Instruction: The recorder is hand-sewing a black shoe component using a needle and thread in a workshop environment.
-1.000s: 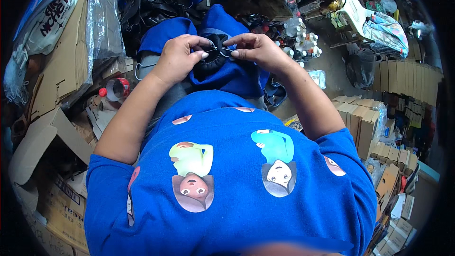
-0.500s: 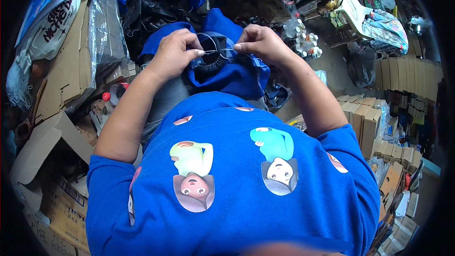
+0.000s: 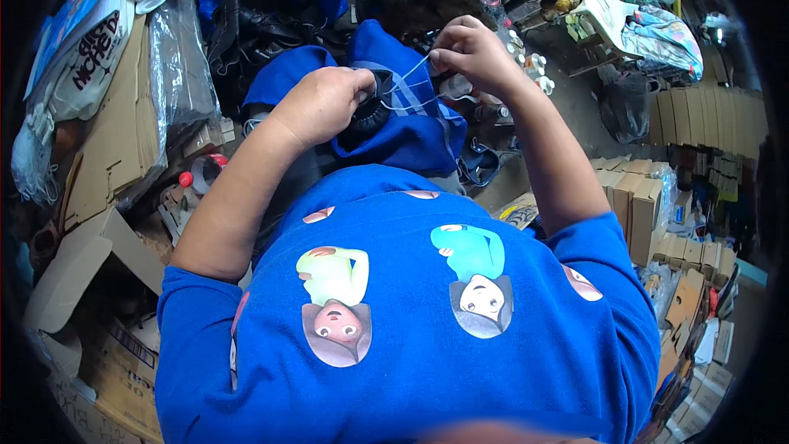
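One ribbed black piece point(image 3: 368, 121), one pale thread point(image 3: 415, 71)

From where I stand, counting twelve as straight ahead of the person's body, the black piece sits at twelve, against blue cloth point(image 3: 394, 146). Just short of twelve, the left hand point(image 3: 325, 103) is curled, fingertips gripping the piece's edge. Just past twelve, the right hand point(image 3: 475, 53) is raised apart from it, thumb and finger pinching the thread, which slants down toward the piece. Bottles point(image 3: 534, 67) cluster at one o'clock, cardboard boxes point(image 3: 643, 214) stand at two, and a red-capped bottle point(image 3: 186, 178) lies around ten.
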Demonstrator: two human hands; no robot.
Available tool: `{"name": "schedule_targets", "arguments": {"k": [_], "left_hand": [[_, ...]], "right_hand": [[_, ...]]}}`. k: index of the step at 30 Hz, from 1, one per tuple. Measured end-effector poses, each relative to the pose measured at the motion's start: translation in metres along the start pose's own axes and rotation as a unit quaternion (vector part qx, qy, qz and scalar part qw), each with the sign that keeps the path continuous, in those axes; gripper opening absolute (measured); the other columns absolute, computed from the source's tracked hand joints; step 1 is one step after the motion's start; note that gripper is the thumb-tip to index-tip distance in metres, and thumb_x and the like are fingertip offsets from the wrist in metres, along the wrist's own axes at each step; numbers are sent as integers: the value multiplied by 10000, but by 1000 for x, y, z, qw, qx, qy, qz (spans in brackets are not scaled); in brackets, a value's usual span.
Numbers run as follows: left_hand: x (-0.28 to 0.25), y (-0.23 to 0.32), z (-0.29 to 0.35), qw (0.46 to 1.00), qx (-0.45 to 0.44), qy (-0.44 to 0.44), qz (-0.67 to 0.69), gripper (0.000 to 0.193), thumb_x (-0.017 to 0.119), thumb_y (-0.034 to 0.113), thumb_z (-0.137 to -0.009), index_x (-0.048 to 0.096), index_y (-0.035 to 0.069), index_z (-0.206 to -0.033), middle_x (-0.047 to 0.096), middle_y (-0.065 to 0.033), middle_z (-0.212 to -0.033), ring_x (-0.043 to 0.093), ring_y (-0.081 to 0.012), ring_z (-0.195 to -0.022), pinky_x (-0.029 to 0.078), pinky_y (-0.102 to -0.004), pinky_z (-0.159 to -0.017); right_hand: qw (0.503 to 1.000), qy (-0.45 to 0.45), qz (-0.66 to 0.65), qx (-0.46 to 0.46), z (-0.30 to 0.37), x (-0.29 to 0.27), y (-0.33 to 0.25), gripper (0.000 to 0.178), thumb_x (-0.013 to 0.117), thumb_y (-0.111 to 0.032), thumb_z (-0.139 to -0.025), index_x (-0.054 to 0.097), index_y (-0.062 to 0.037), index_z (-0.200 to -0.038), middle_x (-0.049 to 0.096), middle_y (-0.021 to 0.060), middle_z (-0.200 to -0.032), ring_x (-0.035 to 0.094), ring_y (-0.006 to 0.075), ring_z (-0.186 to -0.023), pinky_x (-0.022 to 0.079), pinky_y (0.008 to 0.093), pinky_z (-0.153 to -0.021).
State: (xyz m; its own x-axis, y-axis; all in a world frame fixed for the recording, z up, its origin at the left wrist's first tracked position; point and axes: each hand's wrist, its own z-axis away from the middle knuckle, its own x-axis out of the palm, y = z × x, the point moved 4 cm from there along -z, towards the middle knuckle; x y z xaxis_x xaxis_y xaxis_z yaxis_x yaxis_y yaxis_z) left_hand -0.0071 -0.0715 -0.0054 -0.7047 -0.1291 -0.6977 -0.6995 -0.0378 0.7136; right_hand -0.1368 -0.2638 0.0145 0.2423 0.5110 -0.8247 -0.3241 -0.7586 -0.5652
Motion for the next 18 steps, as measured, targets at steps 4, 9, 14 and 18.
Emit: {"name": "schedule_targets", "arguments": {"k": [4,9,14,18], "left_hand": [[0,-3,4,999,11,-10,-45,98,531,66,-821,594,31,-888,639,-199,-823,617,-379,-804,486,-465,-708],[0,-10,7,999,4,-12,-46,119,525,97,-828,586,40,-914,636,-192,-812,617,-378,-802,487,-469,-711],[-1,-16,18,997,57,10,-58,183,500,69,-814,571,65,-982,637,-178,-848,618,-368,-814,485,-466,-714],[-19,-24,49,986,46,20,-159,211,491,49,-790,574,64,-984,648,-145,-864,618,-349,-841,476,-461,-722]], "right_hand": [[995,-21,43,-83,-2,-2,-35,213,665,-247,-803,686,-65,-912,632,108,-940,615,307,-880,476,382,-785],[938,-155,237,-202,12,31,-76,91,577,-185,-845,599,-96,-844,625,73,-774,610,266,-831,415,396,-809],[935,-163,206,-239,6,42,-74,53,557,-159,-814,572,-115,-840,601,79,-669,617,282,-754,421,420,-779],[943,-152,181,-234,10,35,-58,66,580,-159,-806,570,-119,-857,600,98,-691,612,296,-760,428,403,-787]]}}
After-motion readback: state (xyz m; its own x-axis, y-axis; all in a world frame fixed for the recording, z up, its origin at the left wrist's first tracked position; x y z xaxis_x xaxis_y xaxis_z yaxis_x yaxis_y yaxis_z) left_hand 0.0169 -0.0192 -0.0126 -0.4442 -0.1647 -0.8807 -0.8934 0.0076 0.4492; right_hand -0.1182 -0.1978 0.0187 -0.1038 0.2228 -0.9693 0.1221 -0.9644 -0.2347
